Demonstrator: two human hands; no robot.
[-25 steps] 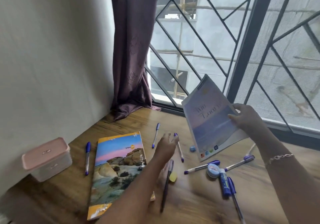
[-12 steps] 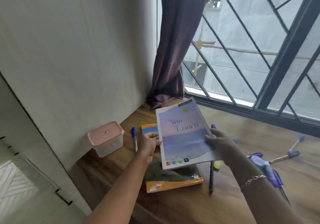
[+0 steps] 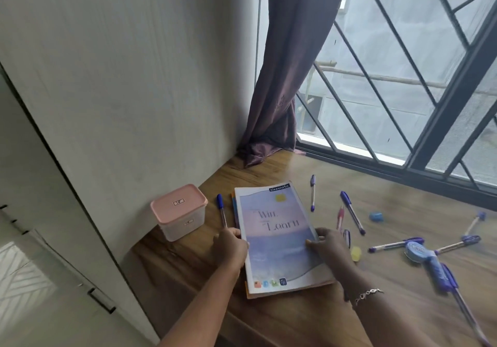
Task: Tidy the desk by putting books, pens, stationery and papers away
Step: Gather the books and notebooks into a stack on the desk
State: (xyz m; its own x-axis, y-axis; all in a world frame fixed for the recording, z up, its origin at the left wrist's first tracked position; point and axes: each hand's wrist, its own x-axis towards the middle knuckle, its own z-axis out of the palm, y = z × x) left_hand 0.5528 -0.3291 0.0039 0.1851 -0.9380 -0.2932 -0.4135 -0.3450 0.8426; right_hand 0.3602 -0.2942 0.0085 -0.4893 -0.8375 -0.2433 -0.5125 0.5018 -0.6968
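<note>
A pale blue and lilac notebook lies flat on top of an orange-edged book, of which only thin edges show. My left hand grips the stack's left edge. My right hand presses on the notebook's right edge. A blue pen lies left of the stack. Several blue pens lie scattered to the right, along with a red pen, a blue sharpener, a yellow eraser and a blue correction tape.
A clear box with a pink lid stands by the wall at the left. A purple curtain hangs into the back corner of the wooden desk. A barred window runs along the back. The desk's front edge is near my arms.
The notebook, held up in my right hand a second ago, came left and down onto the orange book. My left hand moved to the stack's left edge. The view swung left.
</note>
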